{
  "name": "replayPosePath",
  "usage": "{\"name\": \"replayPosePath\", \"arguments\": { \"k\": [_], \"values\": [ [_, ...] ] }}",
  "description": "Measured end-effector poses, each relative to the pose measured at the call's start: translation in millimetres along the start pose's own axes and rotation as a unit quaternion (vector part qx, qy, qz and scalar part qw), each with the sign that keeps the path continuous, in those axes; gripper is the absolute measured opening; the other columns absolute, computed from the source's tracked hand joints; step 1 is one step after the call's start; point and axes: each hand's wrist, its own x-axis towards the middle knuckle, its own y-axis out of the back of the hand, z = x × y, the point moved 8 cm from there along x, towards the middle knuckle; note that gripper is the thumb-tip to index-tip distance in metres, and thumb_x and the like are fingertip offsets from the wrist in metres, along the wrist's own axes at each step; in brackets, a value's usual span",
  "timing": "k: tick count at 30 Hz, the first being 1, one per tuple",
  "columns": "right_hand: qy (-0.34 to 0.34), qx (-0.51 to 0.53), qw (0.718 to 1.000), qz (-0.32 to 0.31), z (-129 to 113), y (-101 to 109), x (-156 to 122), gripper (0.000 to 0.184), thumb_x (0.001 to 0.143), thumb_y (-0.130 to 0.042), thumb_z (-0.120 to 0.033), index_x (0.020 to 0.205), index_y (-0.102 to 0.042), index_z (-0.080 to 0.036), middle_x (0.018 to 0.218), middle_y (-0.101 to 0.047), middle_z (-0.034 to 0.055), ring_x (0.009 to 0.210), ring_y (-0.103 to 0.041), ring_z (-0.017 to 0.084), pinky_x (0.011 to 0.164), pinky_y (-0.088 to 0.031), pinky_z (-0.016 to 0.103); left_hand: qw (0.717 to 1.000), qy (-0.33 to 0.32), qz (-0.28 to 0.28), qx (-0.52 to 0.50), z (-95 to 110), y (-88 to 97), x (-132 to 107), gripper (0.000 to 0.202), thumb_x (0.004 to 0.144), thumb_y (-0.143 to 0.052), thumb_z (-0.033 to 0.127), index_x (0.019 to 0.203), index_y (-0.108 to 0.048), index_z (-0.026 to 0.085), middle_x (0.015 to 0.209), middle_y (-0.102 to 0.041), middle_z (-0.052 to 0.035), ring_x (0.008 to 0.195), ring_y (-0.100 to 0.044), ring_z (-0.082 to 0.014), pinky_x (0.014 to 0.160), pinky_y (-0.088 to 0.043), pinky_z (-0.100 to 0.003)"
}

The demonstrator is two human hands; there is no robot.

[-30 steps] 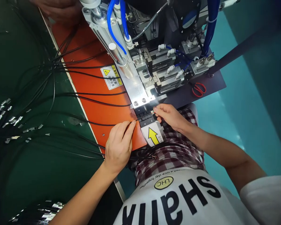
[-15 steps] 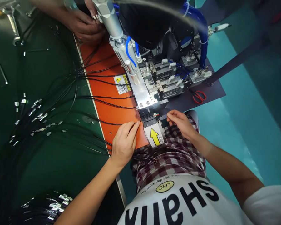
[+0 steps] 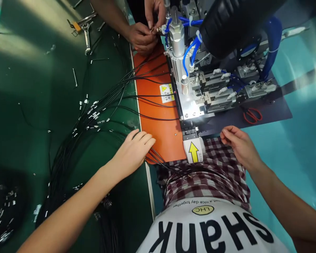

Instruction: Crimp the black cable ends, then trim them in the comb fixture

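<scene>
My left hand (image 3: pixel 133 153) lies over the near corner of the orange plate (image 3: pixel 162 135), palm down, fingers stretched out and slightly bent. Under and beside its fingertips run black cables (image 3: pixel 158 158), whose far ends rest on my checked lap. My right hand (image 3: pixel 238 142) hovers above my right thigh, thumb and fingers pressed together; whatever they may hold is hidden. Between the hands is a black feed track (image 3: pixel 191 133) with a white arrow label (image 3: pixel 194 150) at its near end. Several black cables cross the plate into the metal machine (image 3: pixel 192 105).
A co-worker's hands (image 3: pixel 144 37) pinch a small piece at the machine's far left. Red-handled scissors (image 3: pixel 252 115) lie on the dark base plate. Cable bundles (image 3: pixel 94 116), a wrench (image 3: pixel 86 40) and a metal rod (image 3: pixel 75 77) lie on the green table. A black lamp-like tube overhangs the machine.
My left hand has left the cable on the track and moved left to the other cables. That cable now lies farther up, at the machine. The view has swung left.
</scene>
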Motion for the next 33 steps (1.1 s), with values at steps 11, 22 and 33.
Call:
{"name": "replayPosePath", "arguments": {
  "k": [11,22,33],
  "values": [
    [0.029,0.009,0.999,-0.021,-33.1,-11.7,-6.0,0.016,0.089,-0.065,-0.037,0.084,-0.061,-0.022,0.080,-0.058,-0.0008,0.065,-0.049,0.011,0.062,-0.040,0.024,0.986,-0.060,-0.153,0.016,75.9,4.9,7.3,0.013,0.074,-0.055,0.009,0.081,-0.058,0.020,0.079,-0.061,-0.0057,0.074,-0.056,-0.0243,0.071,-0.045,-0.040],
    [0.141,-0.180,0.961,-0.158,-52.3,-54.8,-40.5,0.027,0.089,-0.066,-0.029,0.116,-0.066,-0.026,0.095,-0.070,0.0034,0.076,-0.063,0.016,0.067,-0.050,0.030,0.935,0.069,-0.029,-0.347,18.6,28.3,7.0,0.016,0.100,-0.044,0.028,0.103,-0.059,0.024,0.095,-0.065,0.0002,0.082,-0.060,-0.0131,0.073,-0.046,-0.023],
    [0.181,-0.127,0.967,-0.127,-55.9,-75.8,-40.1,0.010,0.088,-0.068,-0.026,0.098,-0.068,-0.023,0.086,-0.073,-0.0003,0.077,-0.070,0.015,0.073,-0.057,0.028,0.977,0.025,0.052,-0.207,81.7,5.2,57.3,0.020,0.099,-0.044,0.025,0.116,-0.050,0.018,0.099,-0.062,-0.0073,0.087,-0.059,-0.0205,0.076,-0.047,-0.033]
  ]
}}
